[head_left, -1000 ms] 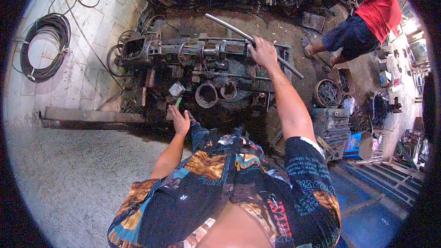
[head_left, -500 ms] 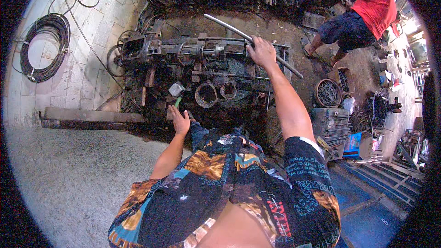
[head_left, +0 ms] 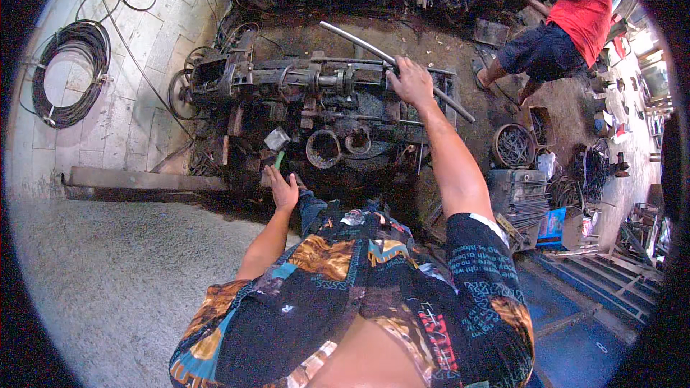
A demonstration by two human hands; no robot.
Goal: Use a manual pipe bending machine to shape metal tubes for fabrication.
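A long grey metal bar (head_left: 366, 45) slants across the right part of a dark, greasy machine (head_left: 295, 79). My right hand (head_left: 412, 83) is closed over its middle, with the arm reaching forward. Lower and to the left, my left hand (head_left: 282, 188) rests at the machine's near side, its fingers stretched and the thumb apart. Just beyond those fingertips sticks up a green handle-like piece (head_left: 279, 159); whether they touch it I cannot make out. A pale, boxy container (head_left: 276, 139) sits above the green piece. Two round tins (head_left: 323, 149) with dark contents stand on the machine to the right.
Beyond the machine at right, a person in a red shirt (head_left: 583, 14) bends over a cluttered bench. A round bin of metal pieces (head_left: 513, 145) stands near a grey metal box (head_left: 519, 190). Coiled black cable (head_left: 70, 74) lies at left, a long beam (head_left: 144, 179) nearer.
The person in red has shifted slightly, with the hands raised a little toward the bench. My own hands and the metal bar stay practically where they were.
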